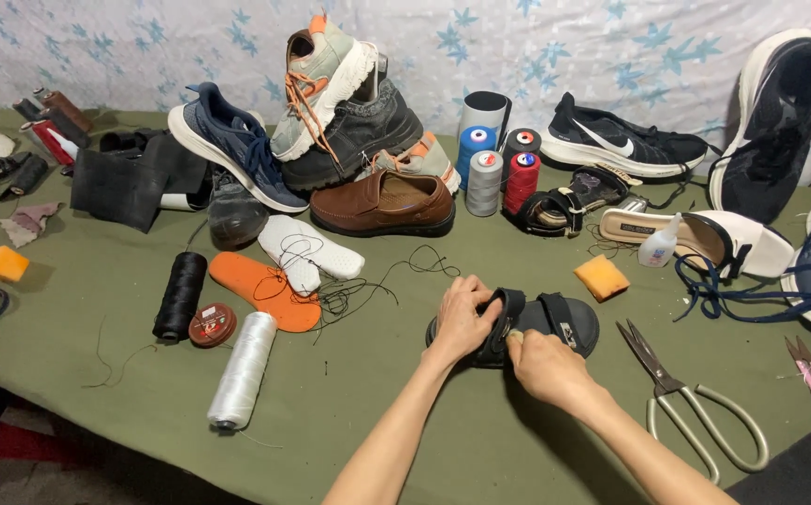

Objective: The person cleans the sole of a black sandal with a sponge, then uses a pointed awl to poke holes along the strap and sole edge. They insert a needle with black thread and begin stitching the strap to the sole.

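While both hands work a black sandal (555, 323) lying flat on the green desk (349, 411), the left hand (462, 323) grips its strap and the right hand (541, 365) pinches beside it; scissors (695, 411) lie right of this grip.

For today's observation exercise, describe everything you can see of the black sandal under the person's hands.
The black sandal lies flat on the green cloth-covered table, sole down, lengthwise left to right. It looks like dark synthetic or leather, with broad straps and a small metal buckle on the right strap. The left hand covers its left end, fingers curled over a strap; the right hand presses its near edge. Large scissors lie to its right, apart.
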